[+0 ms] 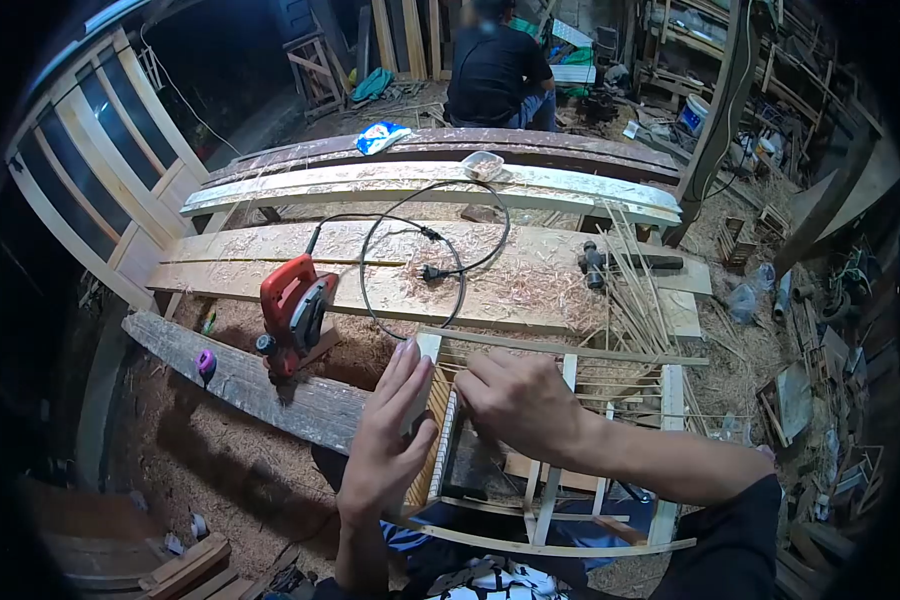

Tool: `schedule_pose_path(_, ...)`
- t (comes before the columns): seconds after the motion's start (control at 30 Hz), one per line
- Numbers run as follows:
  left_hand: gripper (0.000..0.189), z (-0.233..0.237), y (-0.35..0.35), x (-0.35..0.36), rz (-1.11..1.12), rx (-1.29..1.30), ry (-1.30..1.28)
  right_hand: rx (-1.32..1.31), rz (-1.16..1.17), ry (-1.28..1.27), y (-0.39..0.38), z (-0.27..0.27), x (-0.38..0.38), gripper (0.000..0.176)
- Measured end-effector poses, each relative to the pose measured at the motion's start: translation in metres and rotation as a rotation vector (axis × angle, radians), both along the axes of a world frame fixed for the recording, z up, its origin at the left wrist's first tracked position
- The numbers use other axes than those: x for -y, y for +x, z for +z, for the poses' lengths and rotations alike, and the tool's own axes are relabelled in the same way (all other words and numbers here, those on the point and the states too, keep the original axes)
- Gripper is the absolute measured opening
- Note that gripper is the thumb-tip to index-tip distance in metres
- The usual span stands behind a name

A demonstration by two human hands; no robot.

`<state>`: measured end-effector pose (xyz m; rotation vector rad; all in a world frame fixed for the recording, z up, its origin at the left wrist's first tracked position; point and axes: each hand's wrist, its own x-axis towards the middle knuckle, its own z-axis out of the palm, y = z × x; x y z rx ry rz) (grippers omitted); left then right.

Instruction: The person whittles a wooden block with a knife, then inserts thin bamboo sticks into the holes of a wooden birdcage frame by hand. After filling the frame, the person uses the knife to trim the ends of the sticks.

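Note:
A light wooden frame (672, 405) with thin slats lies across my lap. My left hand (385, 435) is flat against the frame's left end, fingers stretched upward and thumb apart. Over the frame's left part, my right hand (518, 398) is closed, its fingers curled down beside the row of thin wooden strips (440, 425). What the right fingertips grip, if anything, is hidden behind the hand.
A red electric planer (290, 300) stands left on a weathered plank (240, 385). Its black cord (462, 270) loops over the shavings-covered bench (370, 290). A hammer (630, 262) and thin sticks (635, 310) lie right. Another person (495, 75) sits beyond the planks.

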<state>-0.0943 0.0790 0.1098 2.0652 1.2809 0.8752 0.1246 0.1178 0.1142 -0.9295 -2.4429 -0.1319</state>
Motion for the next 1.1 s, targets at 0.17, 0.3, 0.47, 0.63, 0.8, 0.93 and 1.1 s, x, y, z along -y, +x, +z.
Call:
schedule_pose_path(0.17,0.072,-0.0007,0.0017,0.0007,0.013,-0.024,0.012,-0.044,0.0,-0.024,0.0001,-0.0006,-0.0003,0.013)
schedule_pose_path(0.3,0.073,-0.0029,0.0009,-0.0004,0.008,-0.052,0.026,-0.048,-0.001,-0.027,0.0,-0.0013,-0.0006,0.013)
schedule_pose_path(0.47,0.074,-0.0022,0.0014,0.0001,0.015,-0.017,-0.001,-0.046,0.042,0.007,0.0002,-0.0007,-0.0019,0.013)
schedule_pose_path(0.63,0.075,-0.0024,0.001,0.0005,0.017,-0.052,0.012,0.014,0.035,0.025,0.0004,0.0033,-0.0006,0.009)
schedule_pose_path(0.8,0.075,-0.0012,0.0009,0.0005,0.003,-0.096,0.054,0.01,0.043,0.029,0.0008,-0.0021,-0.0024,0.008)
schedule_pose_path(0.93,0.074,-0.0001,0.0011,0.0019,-0.007,-0.144,0.08,0.005,0.04,0.021,0.0004,-0.0015,-0.0009,0.008)
schedule_pose_path(1.1,0.074,-0.0016,0.0013,0.0021,-0.022,-0.073,0.049,-0.035,0.03,0.013,-0.0003,0.0006,-0.0005,0.015)
